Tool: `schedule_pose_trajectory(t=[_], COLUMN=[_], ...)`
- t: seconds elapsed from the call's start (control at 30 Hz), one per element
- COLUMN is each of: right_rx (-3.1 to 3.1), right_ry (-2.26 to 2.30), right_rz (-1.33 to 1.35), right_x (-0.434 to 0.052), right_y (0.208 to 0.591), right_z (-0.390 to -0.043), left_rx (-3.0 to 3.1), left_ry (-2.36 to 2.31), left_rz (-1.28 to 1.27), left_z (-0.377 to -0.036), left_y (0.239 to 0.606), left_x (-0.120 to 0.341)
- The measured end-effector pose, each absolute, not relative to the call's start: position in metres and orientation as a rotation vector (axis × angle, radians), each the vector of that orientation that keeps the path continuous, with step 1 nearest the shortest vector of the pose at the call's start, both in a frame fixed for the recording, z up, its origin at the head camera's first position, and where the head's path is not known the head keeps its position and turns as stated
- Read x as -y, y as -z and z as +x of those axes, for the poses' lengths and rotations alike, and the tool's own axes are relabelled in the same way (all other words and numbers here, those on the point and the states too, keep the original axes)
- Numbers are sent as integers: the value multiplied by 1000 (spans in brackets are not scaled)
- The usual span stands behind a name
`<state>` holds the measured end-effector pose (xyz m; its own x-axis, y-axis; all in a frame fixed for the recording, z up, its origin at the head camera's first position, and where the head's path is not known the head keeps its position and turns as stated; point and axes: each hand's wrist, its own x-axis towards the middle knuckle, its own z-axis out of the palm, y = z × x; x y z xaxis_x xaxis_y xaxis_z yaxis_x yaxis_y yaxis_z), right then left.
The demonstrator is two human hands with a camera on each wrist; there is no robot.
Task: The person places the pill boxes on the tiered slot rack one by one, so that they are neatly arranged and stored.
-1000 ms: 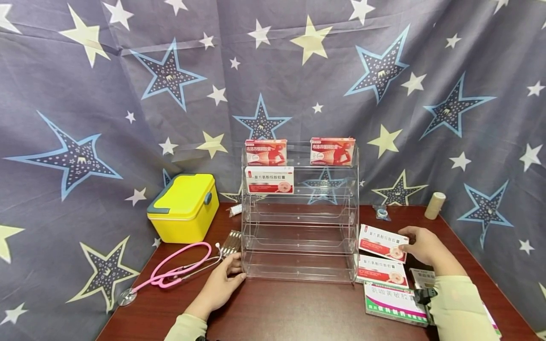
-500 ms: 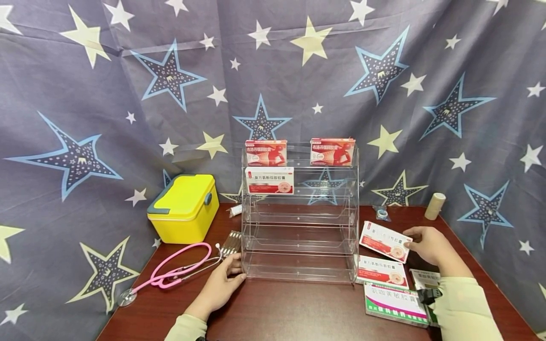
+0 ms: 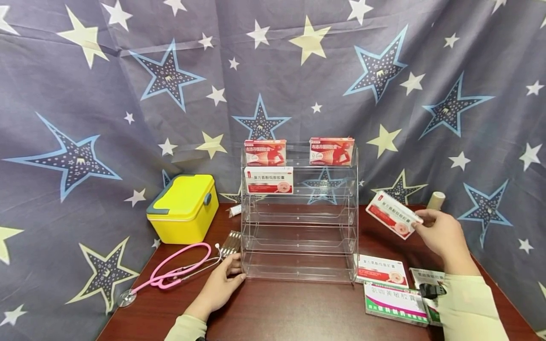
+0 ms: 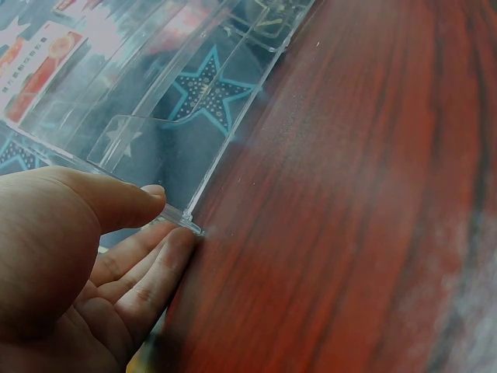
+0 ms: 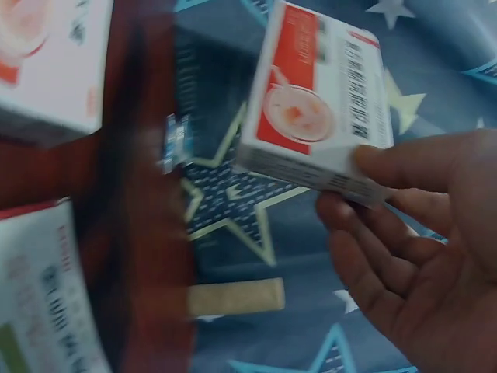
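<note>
My right hand (image 3: 441, 237) pinches a white and red medicine box (image 3: 394, 214) by its right end, holding it tilted in the air right of the clear tiered display rack (image 3: 298, 273). In the right wrist view, the thumb lies on the face of this box (image 5: 322, 93) and fingertips are beneath it. My left hand (image 3: 220, 286) grips the rack's lower left front corner, thumb and fingers on either side of the clear side panel (image 4: 101, 172). Two red medicine boxes (image 3: 265, 152) stand on the top tier. A white and red box (image 3: 268, 180) stands at the second tier's left.
Another white and red box (image 3: 381, 271), a green and white box (image 3: 395, 304) and a partly hidden grey box (image 3: 426, 279) lie at the right. A tan roll (image 3: 436, 201) stands behind. Left are a yellow case (image 3: 183, 208), a pink stethoscope (image 3: 170, 274) and ampoules (image 3: 231, 243).
My right hand has lifted the white and red box off the pile, up and slightly right, tilting it more. My left hand stays at the rack's corner.
</note>
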<state>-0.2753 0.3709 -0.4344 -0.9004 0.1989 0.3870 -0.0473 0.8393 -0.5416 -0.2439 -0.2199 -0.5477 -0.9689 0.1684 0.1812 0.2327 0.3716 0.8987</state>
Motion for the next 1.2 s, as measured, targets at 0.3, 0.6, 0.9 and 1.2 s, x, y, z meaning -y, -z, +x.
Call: schedule_pose_trajectory(t=[0.3, 0.6, 0.9, 1.2], right_rx=[2138, 1952, 2085, 2186], right_ry=[-1089, -1116, -1026, -947], right_rz=[-274, 15, 269, 332], right_x=[-338, -288, -241, -228], right_y=[372, 302, 279, 296], right_z=[-259, -264, -298, -325], left_rx=[2547, 2549, 2545, 2546], left_ry=[1689, 1676, 1680, 1685], left_rz=[-375, -365, -360, -371], left_z=[-244, -243, -244, -244], left_y=[549, 546, 547, 547], left_x=[220, 220, 220, 219])
